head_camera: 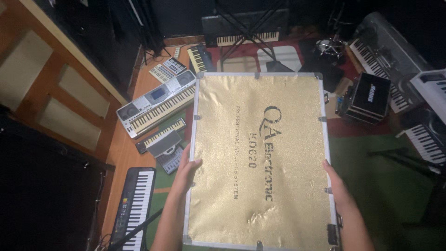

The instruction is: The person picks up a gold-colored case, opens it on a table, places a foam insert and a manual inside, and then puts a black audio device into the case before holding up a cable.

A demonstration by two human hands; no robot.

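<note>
Hands on a big flat gold case, one per long side. Left hand wraps the left metal edge, fingers curled over onto the gold top face, thumb hidden under. Right hand clamps the right edge, palm against the rim, fingertips just reaching the top face near a side latch. Both grips closed on the case; how tight, cannot tell.

Case sits mid-frame, held up flat and face-up above the floor, long axis running away from the camera. Gold textured panel, silver metal rim, dark printed lettering running lengthwise down the middle. Small clasps along the rim; dented patch near the bottom edge.

Below and around: green floor at right, red floor strip beyond it. Silver keyboard lies angled left of the case on the wooden floor area, a smaller dark keyboard just beneath it. Black keyboard at lower left, near the left forearm. Black amplifier box right of the case's far corner. More keyboards at the right edge and one on a stand at top centre. Padded wall panels at far left.
</note>
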